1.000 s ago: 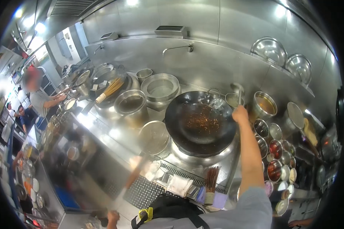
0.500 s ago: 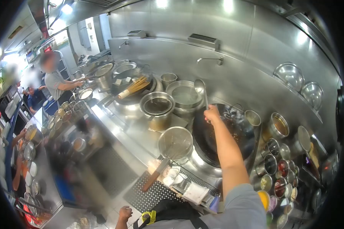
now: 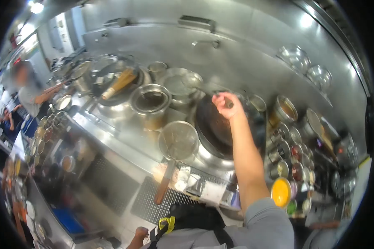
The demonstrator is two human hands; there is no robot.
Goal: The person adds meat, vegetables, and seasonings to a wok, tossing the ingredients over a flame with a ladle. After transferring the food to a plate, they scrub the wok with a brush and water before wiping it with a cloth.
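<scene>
On the feed I have the steel stove [image 3: 131, 141], the largest piece, and on it the black wok [image 3: 210, 120], partly hidden by the forearm. Left of the wok stand 1 basin [image 3: 170, 85] of water and 1 pot [image 3: 151, 120]; nearer lies 1 strainer [image 3: 178, 139]. I see the right hand [image 3: 229, 107] above the wok, fingers wrapped around the ladle [image 3: 192, 79], its bowl at the basin's right side. The left hand [image 3: 141, 233] is low, fingers curled; I cannot tell whether it holds anything.
</scene>
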